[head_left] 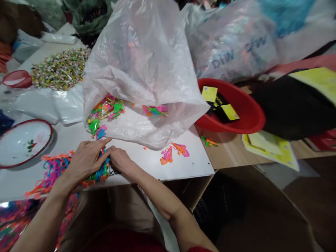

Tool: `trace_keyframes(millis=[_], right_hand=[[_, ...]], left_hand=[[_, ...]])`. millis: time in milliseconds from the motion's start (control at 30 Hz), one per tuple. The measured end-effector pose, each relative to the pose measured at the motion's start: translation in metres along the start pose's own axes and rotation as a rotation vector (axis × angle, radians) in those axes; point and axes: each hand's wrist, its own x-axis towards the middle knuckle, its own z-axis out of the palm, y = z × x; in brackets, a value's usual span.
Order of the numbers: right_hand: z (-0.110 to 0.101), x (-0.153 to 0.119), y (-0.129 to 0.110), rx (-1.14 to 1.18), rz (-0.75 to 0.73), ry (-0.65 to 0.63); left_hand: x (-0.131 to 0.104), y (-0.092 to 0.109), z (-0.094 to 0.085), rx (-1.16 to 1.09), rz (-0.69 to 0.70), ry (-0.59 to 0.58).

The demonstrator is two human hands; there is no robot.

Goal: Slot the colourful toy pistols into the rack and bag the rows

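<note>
My left hand [85, 159] rests over a row of small colourful plastic toys [56, 168], in pink, blue, orange and green, along the table's front edge. Its fingers are stretched out and apart, with the tips at the row's right end. Close against them is my right hand [119, 159], its fingers curled in; what they grip is hidden. A bit of black mesh [112, 170] shows below the right hand. Beyond my hands, a large white plastic bag [147, 70] lies with its mouth towards me, holding more of the toys [111, 106].
Loose pink and orange toys [173, 152] lie to the right. A red basin [246, 108] holds black pieces with yellow cards. On the left are an enamel bowl [23, 143] and a heap of small multicoloured pieces [63, 68]. Full bags [233, 45] stand behind.
</note>
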Motion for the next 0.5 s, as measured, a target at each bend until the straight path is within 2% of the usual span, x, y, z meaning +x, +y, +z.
trace_keyframes(millis=[67,133,167,300,333,400,500], right_hand=[[-0.017,0.0,0.01,0.08,-0.088,-0.073],[-0.051,-0.001,0.033,0.157,-0.115,-0.114],[-0.074,-0.001,0.048,0.146,-0.061,-0.106],[-0.164,0.005,0.111,-0.376,0.555,0.232],[-0.178,0.008,0.122,-0.465,0.675,0.249],[-0.192,0.011,0.133,-0.548,0.807,0.231],[-0.178,0.01,0.126,-0.534,0.755,0.201]], left_hand=[[-0.001,-0.003,0.003,0.008,0.005,-0.009],[-0.002,-0.006,0.005,0.014,0.014,-0.025],[-0.002,-0.006,0.005,0.016,0.014,-0.03],[-0.003,-0.006,0.007,0.038,-0.004,-0.04],[-0.003,-0.006,0.007,0.038,-0.008,-0.041],[-0.002,-0.006,0.006,0.023,-0.014,-0.047],[0.0,-0.008,0.004,0.02,-0.049,-0.043]])
